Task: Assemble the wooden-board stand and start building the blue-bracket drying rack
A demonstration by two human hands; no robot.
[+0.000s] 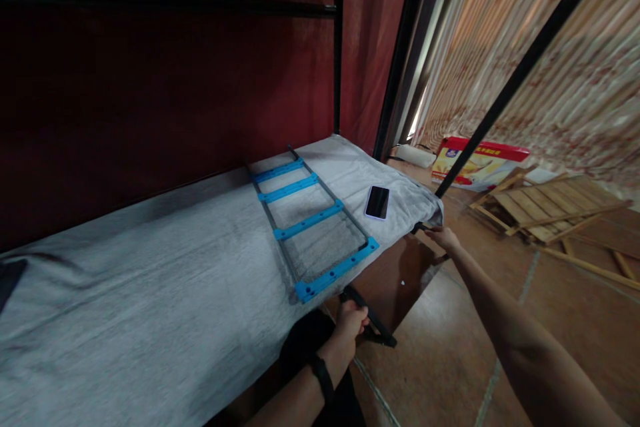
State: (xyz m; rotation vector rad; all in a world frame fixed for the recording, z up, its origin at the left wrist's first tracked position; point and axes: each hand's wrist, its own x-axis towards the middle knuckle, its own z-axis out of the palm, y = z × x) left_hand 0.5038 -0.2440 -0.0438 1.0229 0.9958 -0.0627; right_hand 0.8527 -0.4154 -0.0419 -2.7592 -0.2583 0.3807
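Note:
My left hand [351, 324], with a black band on its wrist, is closed around a black metal bar [373, 323] at the near edge of the bed frame. My right hand [443, 237] reaches out to the far corner of the bed and pinches the edge of the grey sheet [150, 293] beside a slanted black post [520, 70]. A small ladder [313, 223] with blue rungs and grey rails lies flat on the sheet. A dark phone [377, 202] lies screen up beside it.
Dark red fabric hangs behind the bed under the black upper bunk frame. On the tiled floor to the right lie a red and yellow box [483, 163], a white roll [416, 155] and stacked wooden slats [550, 203]. Patterned curtain covers the right wall.

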